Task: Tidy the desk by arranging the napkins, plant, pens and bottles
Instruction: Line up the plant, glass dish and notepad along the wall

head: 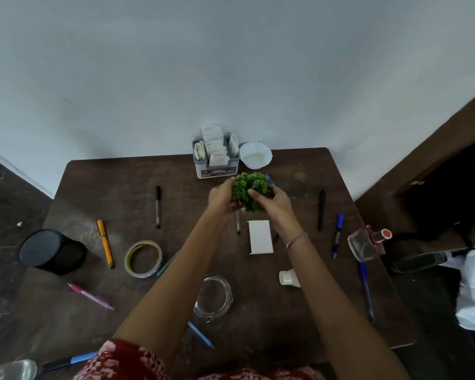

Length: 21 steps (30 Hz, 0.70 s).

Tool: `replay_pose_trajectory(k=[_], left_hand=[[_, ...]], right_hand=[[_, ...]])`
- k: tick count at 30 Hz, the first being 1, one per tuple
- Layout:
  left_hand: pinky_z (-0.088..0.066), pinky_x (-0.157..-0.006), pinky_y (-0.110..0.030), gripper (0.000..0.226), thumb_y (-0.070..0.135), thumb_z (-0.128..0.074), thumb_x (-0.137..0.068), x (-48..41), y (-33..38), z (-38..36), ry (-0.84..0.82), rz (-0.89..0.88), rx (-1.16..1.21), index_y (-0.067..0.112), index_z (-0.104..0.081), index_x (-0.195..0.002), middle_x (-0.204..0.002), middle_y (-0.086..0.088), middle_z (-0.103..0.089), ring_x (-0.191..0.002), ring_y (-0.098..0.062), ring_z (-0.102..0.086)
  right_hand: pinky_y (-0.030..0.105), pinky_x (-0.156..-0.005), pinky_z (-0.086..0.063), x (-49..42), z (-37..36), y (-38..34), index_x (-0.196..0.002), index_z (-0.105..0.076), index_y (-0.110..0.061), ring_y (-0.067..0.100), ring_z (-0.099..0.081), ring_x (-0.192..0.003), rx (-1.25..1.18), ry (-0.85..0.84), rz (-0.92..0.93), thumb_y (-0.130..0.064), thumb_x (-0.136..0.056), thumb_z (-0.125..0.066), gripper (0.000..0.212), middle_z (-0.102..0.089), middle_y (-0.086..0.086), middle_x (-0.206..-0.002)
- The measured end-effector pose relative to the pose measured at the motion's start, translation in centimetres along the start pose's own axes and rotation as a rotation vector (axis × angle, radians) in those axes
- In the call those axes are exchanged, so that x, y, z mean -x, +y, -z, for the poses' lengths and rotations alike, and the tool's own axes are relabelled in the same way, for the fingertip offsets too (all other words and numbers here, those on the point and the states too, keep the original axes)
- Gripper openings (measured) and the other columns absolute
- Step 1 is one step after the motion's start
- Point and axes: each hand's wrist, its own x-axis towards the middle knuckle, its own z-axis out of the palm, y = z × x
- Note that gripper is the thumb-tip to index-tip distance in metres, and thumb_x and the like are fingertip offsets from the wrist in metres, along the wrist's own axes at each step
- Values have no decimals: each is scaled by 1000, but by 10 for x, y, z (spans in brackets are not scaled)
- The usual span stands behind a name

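Note:
A small green plant point(251, 189) is held between both hands over the middle of the dark desk point(126, 204). My left hand point(221, 197) grips its left side and my right hand point(273, 202) its right; the pot is mostly hidden. Behind it stands a grey holder with white napkins point(215, 156). Pens lie scattered: a black one point(157, 205), an orange one point(105, 242), a pink one point(91, 296), a black one point(321, 209), a blue marker point(337, 234) and a blue pen point(366, 292). A glass bottle point(366, 242) lies on its side at the right edge.
A white bowl point(255, 155) sits beside the napkin holder. A tape roll point(143, 259), black mesh cup point(51, 250), white card point(260, 237), glass ashtray point(213, 297) and small white bottle point(288, 277) are on the desk. A wall stands directly behind.

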Motion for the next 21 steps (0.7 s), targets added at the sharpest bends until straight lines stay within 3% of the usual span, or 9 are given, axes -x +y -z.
replay_pose_trajectory(k=[7,9,11,14,17,21], left_hand=[[-52,-62,-29,30,30,-52,-93,-30,41,-44,-49,-57,60,8,-60,-112,-92,-11,-64,-75,-21,-61],[-49,-56,-25,20,28,-51,-94,-41,55,-58,-42,-66,58,12,-62,-98,-81,-5,-61,-68,-16,-58],[-48,-58,-25,20,29,-49,-95,-55,66,-69,-35,-66,72,14,-60,-88,-82,-4,-60,-70,-15,-56],[-49,-72,-30,28,34,-49,-94,-80,78,-84,-21,-70,67,13,-59,-109,-105,-9,-60,-89,-19,-58],[-48,-85,-35,44,38,-52,-93,-105,85,-96,-3,-72,34,11,-52,-127,-125,-12,-59,-112,-23,-57],[-49,-83,-32,47,39,-51,-93,-135,84,-106,9,-57,36,11,-47,-130,-127,-10,-58,-108,-21,-57]], right_hand=[[40,-90,-54,-60,13,-42,-109,-67,-8,23,-66,-96,50,15,80,-32,-74,-77,44,-70,9,-103],[44,-89,-54,-84,14,-52,-105,-68,-11,24,-67,-95,16,-8,68,-42,-66,-77,50,-71,9,-102],[47,-89,-53,-105,17,-59,-107,-67,-9,27,-67,-97,-41,-35,30,-38,-71,-75,46,-70,13,-105],[43,-88,-55,-136,19,-70,-119,-59,0,28,-64,-104,-138,-81,-39,-25,-85,-67,43,-65,17,-114],[42,-89,-54,-163,21,-74,-123,-55,1,26,-61,-109,-139,-102,-65,-25,-86,-65,46,-62,17,-118],[43,-89,-54,-193,21,-69,-124,-54,2,24,-60,-107,-133,-114,-121,-23,-87,-65,46,-61,16,-119]])
